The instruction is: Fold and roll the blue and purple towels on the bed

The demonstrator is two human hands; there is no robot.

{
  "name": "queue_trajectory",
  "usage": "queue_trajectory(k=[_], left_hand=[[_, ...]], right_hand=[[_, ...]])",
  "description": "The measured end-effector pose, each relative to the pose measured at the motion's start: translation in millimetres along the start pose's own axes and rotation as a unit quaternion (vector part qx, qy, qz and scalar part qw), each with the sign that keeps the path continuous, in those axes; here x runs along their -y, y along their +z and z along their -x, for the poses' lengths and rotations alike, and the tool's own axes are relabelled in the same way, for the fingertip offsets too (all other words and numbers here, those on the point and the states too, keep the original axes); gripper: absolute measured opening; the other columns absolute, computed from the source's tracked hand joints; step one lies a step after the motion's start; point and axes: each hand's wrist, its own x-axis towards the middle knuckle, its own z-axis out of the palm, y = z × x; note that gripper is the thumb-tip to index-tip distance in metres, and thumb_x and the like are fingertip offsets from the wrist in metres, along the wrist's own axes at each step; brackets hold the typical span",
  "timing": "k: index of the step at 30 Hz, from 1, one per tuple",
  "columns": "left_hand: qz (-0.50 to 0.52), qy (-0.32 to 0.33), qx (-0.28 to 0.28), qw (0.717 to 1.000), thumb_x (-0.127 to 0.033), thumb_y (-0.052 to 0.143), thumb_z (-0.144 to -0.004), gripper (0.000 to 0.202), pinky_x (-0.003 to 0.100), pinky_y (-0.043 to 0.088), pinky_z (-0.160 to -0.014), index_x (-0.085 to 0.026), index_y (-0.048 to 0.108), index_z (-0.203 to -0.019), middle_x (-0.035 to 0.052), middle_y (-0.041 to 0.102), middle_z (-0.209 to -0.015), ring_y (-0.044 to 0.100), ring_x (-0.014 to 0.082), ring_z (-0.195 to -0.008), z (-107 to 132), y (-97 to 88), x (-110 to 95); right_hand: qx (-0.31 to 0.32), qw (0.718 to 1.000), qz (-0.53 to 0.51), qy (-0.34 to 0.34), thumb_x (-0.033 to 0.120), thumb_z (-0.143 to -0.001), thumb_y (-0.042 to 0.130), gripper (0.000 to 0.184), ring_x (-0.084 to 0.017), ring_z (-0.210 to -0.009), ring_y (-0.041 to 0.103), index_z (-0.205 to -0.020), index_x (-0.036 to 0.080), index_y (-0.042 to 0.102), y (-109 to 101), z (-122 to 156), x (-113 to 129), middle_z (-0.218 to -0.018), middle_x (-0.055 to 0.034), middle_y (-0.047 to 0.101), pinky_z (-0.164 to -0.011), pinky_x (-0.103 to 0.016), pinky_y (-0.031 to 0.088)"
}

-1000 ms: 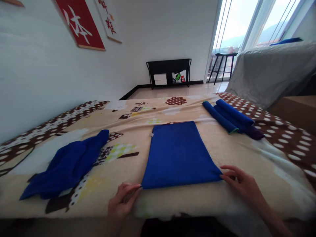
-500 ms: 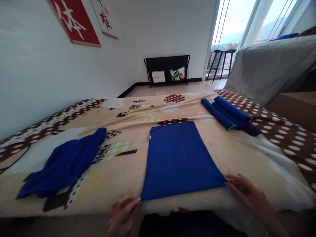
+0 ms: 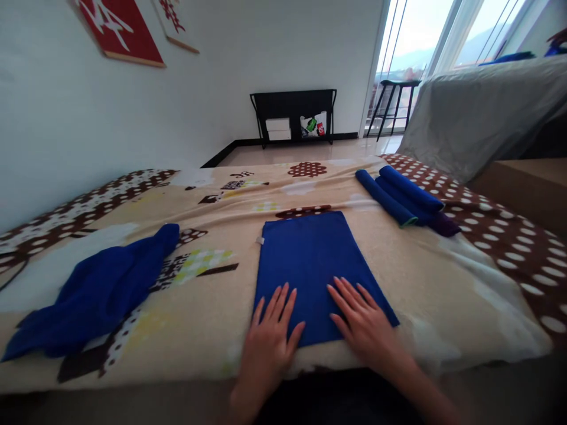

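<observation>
We have our left hand point(image 3: 269, 336) and right hand point(image 3: 365, 324) palm down on a blue towel point(image 3: 305, 254), fingers spread open, gripping nothing. The towel lies flat at the middle of the near edge of the blanket point(image 3: 425, 277), a white tag point(image 3: 260, 240) at its left side. Toward the blanket's near left corner we see a crumpled blue cloth point(image 3: 101, 280); rolled cloths point(image 3: 386, 198) lie side by side near its right edge.

Beige patterned blanket point(image 3: 201, 330), brown polka-dotted margins point(image 3: 502, 233). On it lie crumpled blue cloth point(image 3: 101, 289) left, flat blue cloth point(image 3: 308, 254) centre, rolled cloths point(image 3: 411, 188) right.
</observation>
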Motion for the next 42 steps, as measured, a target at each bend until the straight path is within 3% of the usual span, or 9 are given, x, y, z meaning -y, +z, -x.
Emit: queue_trajectory(k=[4,8,13,17,20,27,32,37,42], left_hand=[[-0.031,-0.036,0.004,0.999,-0.041,0.044,-0.098,0.064,0.048,0.029,-0.116,-0.021,0.023,-0.155,0.0058,0.034,-0.158,0.035,0.0241,-0.144,47,-1.0,25],[-0.005,-0.039,0.025,0.999,-0.041,0.043,-0.099,0.051,0.052,0.035,-0.112,-0.022,0.042,-0.146,0.0062,0.051,-0.148,0.049,0.0249,-0.134,40,-20.8,34],[0.085,-0.034,0.053,0.994,-0.028,0.036,-0.099,0.044,0.041,0.034,-0.117,-0.015,0.052,-0.138,0.0094,0.052,-0.146,0.045,0.0205,-0.138,-69,-24.0,48],[0.088,-0.025,0.076,0.993,-0.021,0.034,-0.096,0.052,0.041,0.028,-0.119,-0.008,0.039,-0.146,0.0137,0.032,-0.158,0.031,0.0227,-0.147,-168,14.1,59],[0.074,-0.034,0.077,0.994,-0.029,0.034,-0.099,0.053,0.044,0.027,-0.120,-0.013,0.037,-0.149,0.0116,0.032,-0.159,0.028,0.0231,-0.148,-200,45.9,79],[0.046,-0.150,0.075,0.985,-0.049,0.024,-0.101,0.060,0.055,0.022,-0.118,-0.017,0.033,-0.151,0.0132,0.035,-0.157,0.032,0.0271,-0.146,-170,79.0,152],[0.042,-0.158,0.069,0.984,-0.051,0.026,-0.101,0.059,0.055,0.023,-0.118,-0.019,0.036,-0.149,0.0128,0.039,-0.155,0.035,0.0256,-0.144,-170,81.8,159],[0.026,-0.115,0.034,0.992,-0.037,0.018,-0.104,0.055,0.062,0.015,-0.118,-0.008,0.037,-0.147,0.0199,0.036,-0.155,0.030,0.0306,-0.146,-172,44.9,135],[0.055,0.053,0.064,0.995,-0.037,0.030,-0.103,0.054,0.042,0.027,-0.120,-0.016,0.029,-0.152,0.0085,0.032,-0.159,0.029,0.0196,-0.147,-116,-0.8,58]], right_hand=[[0.002,0.997,0.033,0.063,0.049,-0.099,0.042,0.072,-0.024,-0.146,0.031,-0.158,0.027,0.009,-9,49,-50,-0.159,-0.0048,0.026,-0.119,-0.052,0.031],[0.032,0.998,-0.005,0.047,0.048,-0.101,0.037,0.061,-0.020,-0.146,0.031,-0.156,0.030,0.021,-26,42,-73,-0.158,-0.0011,0.030,-0.119,-0.048,0.032],[0.072,0.995,-0.074,0.009,0.049,-0.102,0.030,0.057,-0.021,-0.149,0.021,-0.150,0.020,0.040,-21,-70,-84,-0.160,-0.0058,0.026,-0.122,-0.044,0.025],[0.068,0.995,-0.068,0.015,0.050,-0.102,0.025,0.063,-0.026,-0.150,0.018,-0.151,0.012,0.036,13,-169,-82,-0.160,-0.0127,0.024,-0.122,-0.049,0.021],[0.073,0.995,-0.069,-0.004,0.053,-0.102,0.024,0.063,-0.023,-0.149,0.021,-0.152,0.016,0.036,34,-210,-86,-0.159,-0.0095,0.026,-0.122,-0.047,0.021],[0.087,0.994,-0.058,0.043,0.062,-0.099,0.022,0.068,-0.023,-0.150,0.017,-0.154,0.023,0.031,46,-209,-164,-0.161,-0.0067,0.021,-0.123,-0.048,0.015],[0.080,0.994,-0.044,0.064,0.062,-0.099,0.024,0.070,-0.023,-0.149,0.020,-0.154,0.019,0.030,47,-205,-185,-0.160,-0.0106,0.025,-0.122,-0.049,0.018],[0.021,0.998,-0.025,0.053,0.050,-0.103,0.024,0.064,-0.031,-0.150,0.011,-0.152,0.009,0.032,19,-202,-149,-0.160,-0.0175,0.018,-0.121,-0.058,0.010],[0.031,0.997,-0.042,-0.063,0.044,-0.104,0.028,0.057,-0.022,-0.149,0.020,-0.150,0.011,0.037,-6,-132,-62,-0.159,-0.0121,0.028,-0.123,-0.044,0.019]])
